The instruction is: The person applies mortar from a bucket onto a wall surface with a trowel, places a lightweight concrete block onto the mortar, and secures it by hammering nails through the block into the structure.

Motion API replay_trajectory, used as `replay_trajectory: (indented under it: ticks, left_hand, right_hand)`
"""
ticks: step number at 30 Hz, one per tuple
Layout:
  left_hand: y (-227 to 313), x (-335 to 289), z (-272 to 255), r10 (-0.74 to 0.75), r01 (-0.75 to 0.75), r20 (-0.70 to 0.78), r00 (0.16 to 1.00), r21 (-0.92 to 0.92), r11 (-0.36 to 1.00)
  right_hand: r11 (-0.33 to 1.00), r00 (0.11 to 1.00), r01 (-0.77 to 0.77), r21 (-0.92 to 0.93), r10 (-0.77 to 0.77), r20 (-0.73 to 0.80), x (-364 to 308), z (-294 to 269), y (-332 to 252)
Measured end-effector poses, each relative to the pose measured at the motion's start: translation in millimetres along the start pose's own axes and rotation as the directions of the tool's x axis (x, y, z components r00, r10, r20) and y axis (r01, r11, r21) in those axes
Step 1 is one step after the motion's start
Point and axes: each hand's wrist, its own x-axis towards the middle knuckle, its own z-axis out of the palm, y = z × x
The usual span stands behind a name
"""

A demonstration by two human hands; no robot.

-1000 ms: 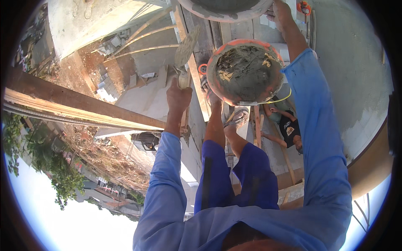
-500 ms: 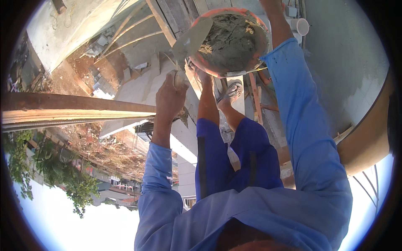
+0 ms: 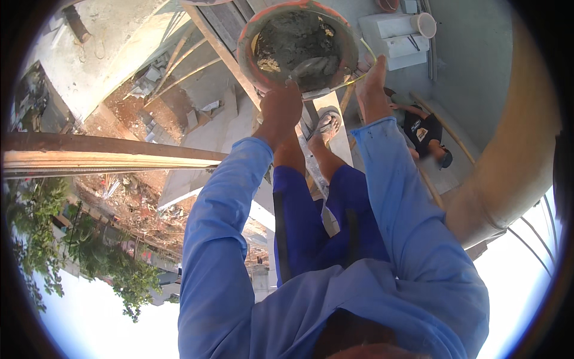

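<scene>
A round orange-rimmed bucket [image 3: 254, 73] of wet grey mortar [image 3: 287, 37] stands in front of me, above my feet in view. My left hand [image 3: 281, 109] is closed at its near rim, round the handle of a trowel; the trowel blade [image 3: 314, 67] lies in the mortar, partly coated with it. At the bucket's right side, my right hand [image 3: 373, 90] is closed on the thin yellowish bucket handle [image 3: 366, 48]. Its fingertips are partly hidden by the hand itself.
My sandalled foot [image 3: 326, 124] is on a narrow plank. Below right is another person in a black shirt [image 3: 423, 130]. White containers [image 3: 399, 43] stand by the grey wall [image 3: 478, 78]. A long wooden beam [image 3: 113, 152] juts in from the left, over rubble-strewn ground.
My left hand has swung right and forward, bringing the trowel blade into the mortar. My right hand has come down from the far upper right to the bucket handle. The other person has come into fuller view.
</scene>
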Motion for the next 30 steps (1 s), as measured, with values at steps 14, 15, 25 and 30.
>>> replay_trajectory:
  ticks: [14,15,25,30]
  left_hand:
    - [-45.3,15.4,-26.7,0.065,-0.119,0.371,0.926,0.126,0.985]
    - [-44.1,7.4,-44.9,0.030,-0.084,0.351,0.936,0.138,0.987]
    - [-46.8,44.6,14.6,0.320,-0.362,0.249,0.914,0.146,0.921]
    - [-51.9,28.7,-6.5,0.103,-0.025,0.293,0.950,-0.259,0.965]
  right_hand:
    - [0.996,0.997,0.011,-0.085,-0.017,-0.076,5.8,-8.3,10.5]
    - [0.997,0.996,0.003,-0.075,-0.010,-0.089,2.8,-9.8,14.0]
    - [0.993,0.992,0.120,-0.007,-0.120,-0.026,-11.1,3.7,15.3]
    - [0.995,0.991,0.096,-0.037,-0.099,-0.095,-4.7,-9.1,23.4]
